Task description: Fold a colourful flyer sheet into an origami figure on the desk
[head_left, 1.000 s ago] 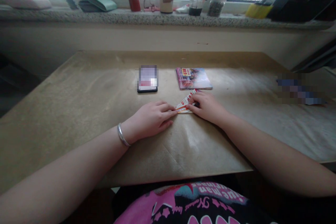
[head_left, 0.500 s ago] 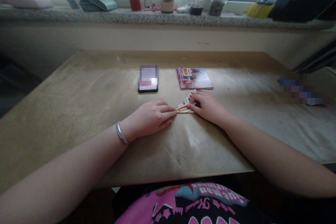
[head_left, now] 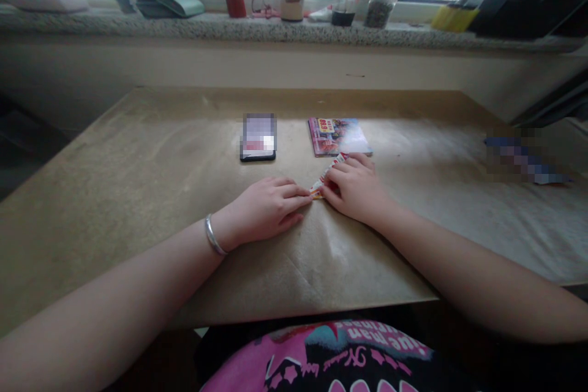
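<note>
A small folded paper (head_left: 327, 174), white with red and orange print, lies on the brown paper-covered table (head_left: 138, 196). My left hand (head_left: 266, 208), with a silver bangle at the wrist, lies flat and its fingertips press the paper's near left corner. My right hand (head_left: 356, 187) covers most of the paper, with its fingers curled down and pressed on it. Only the paper's left edge and far tip show.
A dark phone (head_left: 258, 138) and a colourful booklet (head_left: 337, 135) lie on the table beyond my hands. A blurred blue item (head_left: 523, 156) rests at the right. Bottles, jars, a red cup (head_left: 234, 0) and cases stand on the stone windowsill (head_left: 275, 29).
My right hand has slid left over the folded paper and now hides more of it. My left hand has stayed where it was.
</note>
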A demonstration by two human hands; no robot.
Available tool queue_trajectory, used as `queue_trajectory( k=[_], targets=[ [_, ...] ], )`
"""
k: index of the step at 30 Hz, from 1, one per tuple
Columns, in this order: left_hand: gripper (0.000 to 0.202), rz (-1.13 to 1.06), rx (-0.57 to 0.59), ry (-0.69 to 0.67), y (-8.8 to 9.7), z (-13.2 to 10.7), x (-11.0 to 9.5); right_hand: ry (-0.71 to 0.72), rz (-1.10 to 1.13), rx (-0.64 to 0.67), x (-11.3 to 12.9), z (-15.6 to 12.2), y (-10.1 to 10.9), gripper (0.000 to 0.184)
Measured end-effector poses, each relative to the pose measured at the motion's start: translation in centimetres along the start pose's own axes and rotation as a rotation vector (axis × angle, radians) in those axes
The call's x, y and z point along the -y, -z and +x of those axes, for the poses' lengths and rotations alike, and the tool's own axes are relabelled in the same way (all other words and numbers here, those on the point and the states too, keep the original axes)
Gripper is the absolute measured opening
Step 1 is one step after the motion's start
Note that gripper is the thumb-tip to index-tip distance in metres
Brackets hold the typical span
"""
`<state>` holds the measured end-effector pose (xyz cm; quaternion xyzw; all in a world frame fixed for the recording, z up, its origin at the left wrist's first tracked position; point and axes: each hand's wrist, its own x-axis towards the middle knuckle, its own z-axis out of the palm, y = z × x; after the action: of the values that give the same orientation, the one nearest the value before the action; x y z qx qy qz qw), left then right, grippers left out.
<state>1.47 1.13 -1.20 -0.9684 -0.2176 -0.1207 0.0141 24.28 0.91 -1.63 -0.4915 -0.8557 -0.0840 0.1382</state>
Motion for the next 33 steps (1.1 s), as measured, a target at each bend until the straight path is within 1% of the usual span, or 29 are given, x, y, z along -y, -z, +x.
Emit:
queue_trajectory(
  k=[4, 10, 13, 18, 20, 23, 27, 33],
  targets=[
    [0.034, -0.019, -0.016, 0.027, 0.1, 0.1, -0.1, 0.022, 0.063, 0.024, -0.4, 0.1, -0.1, 0.022],
    [0.035, -0.042, 0.007, 0.053, 0.4, 0.2, -0.3, 0.047, 0.028, 0.075, -0.1, -0.1, 0.2, 0.024],
    [0.034, -0.054, 0.013, 0.057, 0.3, 0.2, -0.2, 0.079, -0.031, 0.052, 0.2, -0.2, 0.3, 0.026],
    [0.031, -0.07, -0.009, 0.048, 0.4, 0.1, -0.1, 0.178, -0.138, 0.013, 0.7, -0.5, 0.7, 0.028],
    [0.03, -0.072, -0.011, 0.048, 0.4, 0.1, -0.1, 0.17, -0.129, 0.01, 0.6, -0.4, 0.7, 0.029],
    [0.029, -0.076, -0.012, 0.04, 0.4, 0.1, 0.0, 0.129, -0.056, 0.018, 0.1, -0.1, 0.4, 0.029],
    [0.028, -0.071, -0.041, 0.02, 0.1, -0.1, 0.3, 0.062, 0.112, 0.061, -1.0, 0.5, -0.6, 0.023],
    [0.029, -0.055, -0.053, 0.005, 0.0, -0.1, 0.4, 0.003, 0.2, 0.099, -1.4, 0.8, -1.3, 0.017]
  ],
)
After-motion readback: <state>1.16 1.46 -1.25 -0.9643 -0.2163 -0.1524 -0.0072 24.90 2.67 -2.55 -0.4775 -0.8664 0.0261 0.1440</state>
